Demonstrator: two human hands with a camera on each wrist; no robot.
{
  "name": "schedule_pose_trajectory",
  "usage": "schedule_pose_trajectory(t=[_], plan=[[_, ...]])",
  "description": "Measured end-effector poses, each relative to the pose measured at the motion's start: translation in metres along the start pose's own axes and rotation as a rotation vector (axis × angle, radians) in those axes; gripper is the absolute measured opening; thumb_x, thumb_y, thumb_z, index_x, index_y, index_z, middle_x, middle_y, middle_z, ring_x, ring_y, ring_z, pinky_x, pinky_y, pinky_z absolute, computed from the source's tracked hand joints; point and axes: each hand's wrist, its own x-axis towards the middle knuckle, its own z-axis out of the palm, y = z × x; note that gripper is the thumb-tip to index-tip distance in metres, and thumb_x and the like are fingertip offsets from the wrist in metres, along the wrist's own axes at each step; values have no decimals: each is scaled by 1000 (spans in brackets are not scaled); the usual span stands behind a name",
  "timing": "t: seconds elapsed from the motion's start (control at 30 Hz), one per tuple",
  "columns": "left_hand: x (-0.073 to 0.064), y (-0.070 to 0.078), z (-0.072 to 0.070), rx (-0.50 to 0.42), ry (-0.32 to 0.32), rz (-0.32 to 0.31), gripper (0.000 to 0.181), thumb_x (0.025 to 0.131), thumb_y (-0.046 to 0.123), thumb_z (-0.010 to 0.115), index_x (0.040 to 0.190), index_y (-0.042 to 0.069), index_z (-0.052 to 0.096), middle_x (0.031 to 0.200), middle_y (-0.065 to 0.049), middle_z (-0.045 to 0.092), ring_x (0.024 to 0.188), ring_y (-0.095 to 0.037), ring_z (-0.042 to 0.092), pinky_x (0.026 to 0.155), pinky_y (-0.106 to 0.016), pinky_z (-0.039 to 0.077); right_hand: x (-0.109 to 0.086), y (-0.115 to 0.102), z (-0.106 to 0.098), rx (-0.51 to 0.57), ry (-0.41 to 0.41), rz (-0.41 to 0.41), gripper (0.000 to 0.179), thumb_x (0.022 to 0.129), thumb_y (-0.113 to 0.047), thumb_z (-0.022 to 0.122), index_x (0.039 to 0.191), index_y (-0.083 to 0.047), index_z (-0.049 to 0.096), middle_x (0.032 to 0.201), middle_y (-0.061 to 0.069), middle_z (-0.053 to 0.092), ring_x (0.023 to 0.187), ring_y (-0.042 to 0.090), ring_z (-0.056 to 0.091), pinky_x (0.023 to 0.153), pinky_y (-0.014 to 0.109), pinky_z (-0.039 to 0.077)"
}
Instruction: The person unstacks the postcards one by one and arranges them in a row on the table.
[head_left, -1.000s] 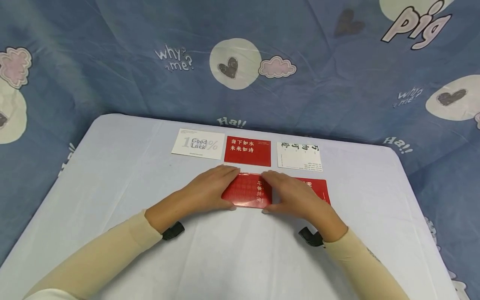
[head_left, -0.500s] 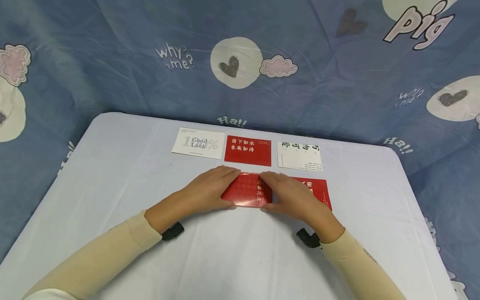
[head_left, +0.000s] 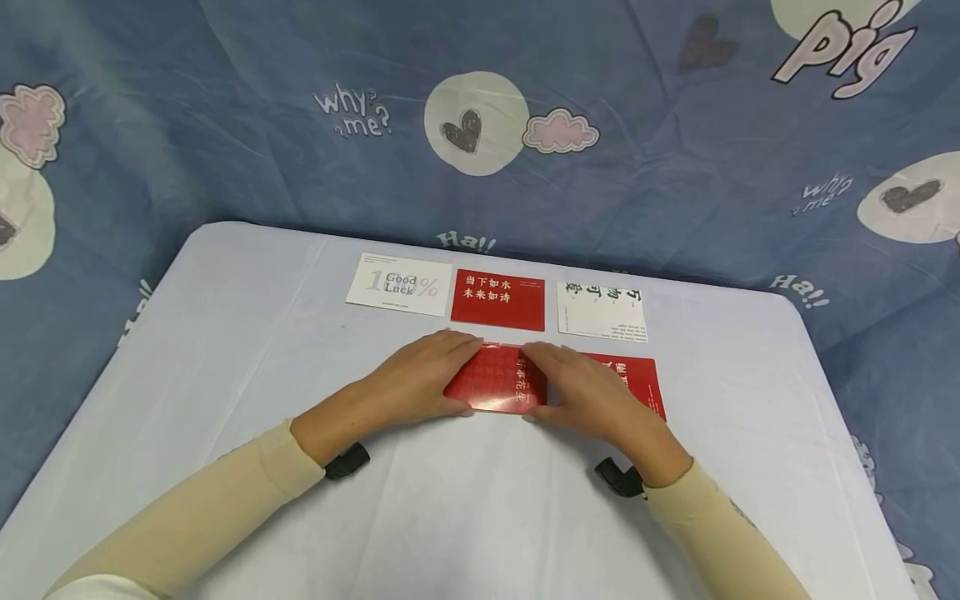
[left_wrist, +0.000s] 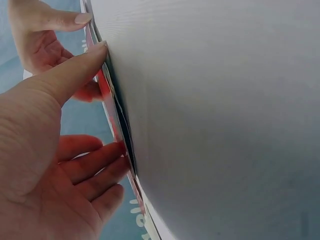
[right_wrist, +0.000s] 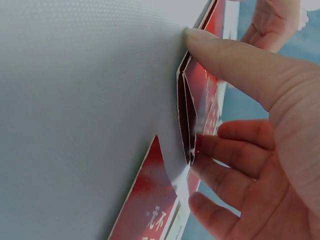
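Note:
A red card [head_left: 491, 382] with pale characters lies near the table's middle in the head view. My left hand [head_left: 420, 379] holds its left end, thumb at the near edge and fingers at the far edge. At the right end, my right hand [head_left: 588, 392] grips it the same way. Thin layers show along the edge of this card [right_wrist: 187, 115] in the right wrist view, so it looks like a small stack or a folded card. Partly under the right hand's outline, a second red card [head_left: 643, 385] lies to the right.
Behind the hands is a row of cards: a white "Good Luck" card [head_left: 375, 292], a red card with two lines of characters [head_left: 495, 312] and a white card with dark characters [head_left: 600, 317]. They lie on a white-covered table [head_left: 465, 517] before a blue patterned cloth [head_left: 300, 175].
My right hand has shifted very slightly left, showing a bit more of the second red card. The left hand and the held card stay almost still.

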Motion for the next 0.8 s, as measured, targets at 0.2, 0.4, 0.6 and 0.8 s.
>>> schedule_pose_trajectory(t=[0.2,0.4,0.6,0.8], plan=[[-1,0,-3,8,9,2,91,79,36,93,152,2,51,148,-12,56,138,-31,50,113,-46,45,-1,-1,-3,14,3,-11,89,80,-36,92,154,-9,50,151,9,56,141,30,52,109,47,50],[-2,-1,-9,8,-1,-9,91,80,38,92,153,2,51,149,-12,55,139,-31,49,113,-46,45,0,-4,-9,12,7,-16,89,81,-36,92,154,-9,50,151,9,56,140,29,52,109,47,50],[-5,-4,-17,30,-28,-23,91,82,39,89,154,1,49,152,-13,53,140,-33,48,115,-47,43,5,-10,-12,3,11,-23,88,83,-37,90,155,-9,50,152,9,56,140,29,52,109,46,50],[-11,-8,-27,52,-35,-36,92,81,38,90,154,0,49,153,-14,52,141,-32,47,114,-47,44,14,-20,-14,-13,1,-14,88,82,-39,90,155,-10,50,151,9,56,140,29,52,109,46,49]])
